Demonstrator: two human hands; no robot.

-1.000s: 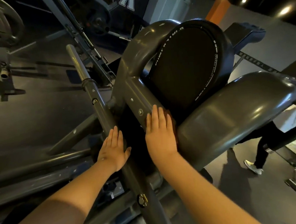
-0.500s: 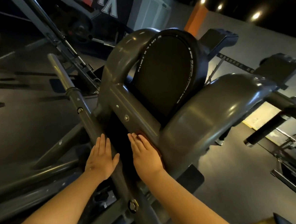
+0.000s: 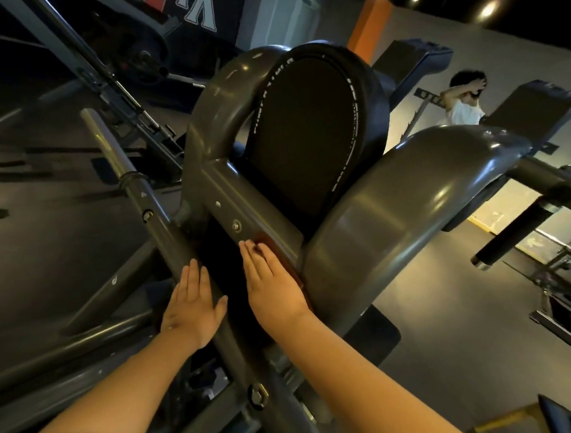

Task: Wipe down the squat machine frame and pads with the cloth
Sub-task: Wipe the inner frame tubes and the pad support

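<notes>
Frame [image 3: 395,215] glossy grey; pad [image 3: 301,130] black, white lettering along rim; cloth [image 3: 268,236] reddish-brown; pillar [image 3: 365,28] orange.

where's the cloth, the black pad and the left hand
cloth [image 3: 269,240]: head view, reddish edge peeking out ahead of the right hand [image 3: 275,288]
black pad [image 3: 308,130]: head view, middle of its flat face
left hand [image 3: 191,307]: head view, back of the hand

A narrow dark gap runs between the slanted bar [image 3: 148,205] on the left, under the left hand [image 3: 191,307], and the frame beam [image 3: 242,199] on the right, under the right hand [image 3: 272,285], closing farther on where they meet; black pad [image 3: 305,130] and curved arm [image 3: 395,215] wall the right; free floor [image 3: 59,239] lies left.
</notes>
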